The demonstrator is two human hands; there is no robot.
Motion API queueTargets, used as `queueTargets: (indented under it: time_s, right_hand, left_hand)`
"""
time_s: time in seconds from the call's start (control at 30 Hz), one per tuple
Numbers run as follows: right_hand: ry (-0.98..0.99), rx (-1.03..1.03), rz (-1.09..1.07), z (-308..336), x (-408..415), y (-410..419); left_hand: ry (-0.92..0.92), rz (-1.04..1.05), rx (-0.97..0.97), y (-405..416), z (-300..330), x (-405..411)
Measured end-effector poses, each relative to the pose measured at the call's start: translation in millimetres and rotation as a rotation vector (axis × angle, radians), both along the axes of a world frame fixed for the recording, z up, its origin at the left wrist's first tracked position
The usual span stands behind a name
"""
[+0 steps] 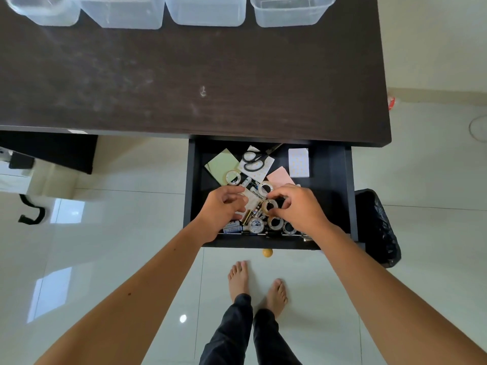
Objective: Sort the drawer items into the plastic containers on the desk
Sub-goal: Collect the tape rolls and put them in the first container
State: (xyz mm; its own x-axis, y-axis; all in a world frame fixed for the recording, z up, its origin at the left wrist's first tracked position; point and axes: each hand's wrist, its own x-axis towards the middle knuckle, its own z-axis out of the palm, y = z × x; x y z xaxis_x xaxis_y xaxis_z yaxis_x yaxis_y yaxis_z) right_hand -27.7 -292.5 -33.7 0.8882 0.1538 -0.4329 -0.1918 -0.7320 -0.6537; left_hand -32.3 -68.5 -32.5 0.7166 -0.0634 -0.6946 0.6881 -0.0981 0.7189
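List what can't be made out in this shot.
- Head view: plastic containers cut off by the top edge, contents unclear.
- Drawer items under the left hand and right hand hidden.
- Battery labels too small to read.

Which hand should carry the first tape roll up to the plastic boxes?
Probably the right hand: its fingers already pinch a small beige ring-shaped tape roll in the open dark drawer. The left hand hovers beside it, seemingly holding nothing.
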Motion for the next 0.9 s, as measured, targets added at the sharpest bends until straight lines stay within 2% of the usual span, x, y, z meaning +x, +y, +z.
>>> queueTargets:
  time_s: [0.17,0.37,0.47,0.6,0.77,0.9]
  right_hand:
    - [0.04,0.049,0.005,-3.1,-3.6,-4.1]
    - [0.009,0.188,-0.163,-4.3,7.7,-1.2]
    - [-0.044,0.147,-0.168,-4.3,15.4,4.8]
    - [-0.06,0.004,-0.031,-9.9,20.7,10.1]
    - [-0.094,-0.003,-0.027,-9.3,21.4,11.0]
    - [-0.04,0.012,-0.059,-6.0,20.8,10.2]
  left_hand:
    - [0.003,-0.007,-0.008,-2.8,1.8,2.9]
    - [-0.011,0.038,0.004,-0.9,0.3,2.1]
    - [-0.016,0.078,0.004,-0.6,-0.8,3.3]
    - [-0.012,0.141,0.002,-1.3,-1.9,4.8]
    - [-0.006,0.172,-0.005,-0.7,-2.8,5.4]
    - [-0.008,0.152,-0.014,-0.2,-1.2,4.8]
